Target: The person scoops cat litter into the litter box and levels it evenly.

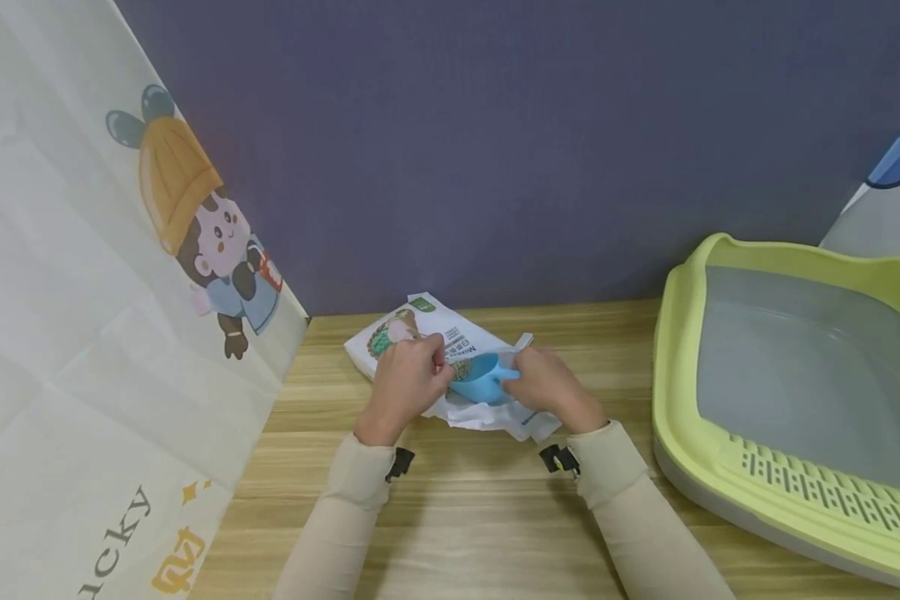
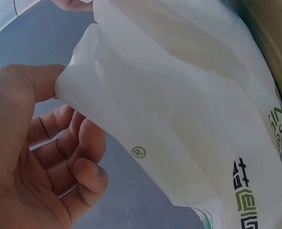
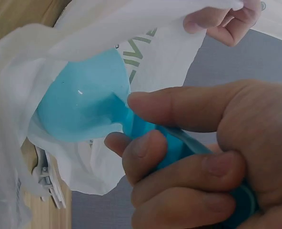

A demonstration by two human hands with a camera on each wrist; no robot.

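A white printed bag [image 1: 461, 331] lies on the wooden table with its mouth spread, showing some tan granules [image 1: 461, 369] inside. My left hand [image 1: 412, 377] pinches the bag's edge between thumb and forefinger; the left wrist view shows the bag's white plastic [image 2: 146, 95] drawn up from there. My right hand [image 1: 547, 379] grips the handle of a blue scoop [image 1: 482, 382], with fingers curled round it in the right wrist view. The scoop's bowl [image 3: 84, 100] is at the bag's mouth, partly covered by the plastic.
A yellow-green litter box [image 1: 678, 375] with a grey inside stands on the right of the table [image 1: 480, 517]. A dark blue wall [image 1: 457, 150] rises behind, and a white printed sheet [image 1: 67, 275] hangs at left. Beside the bag is a white clip [image 3: 48, 176].
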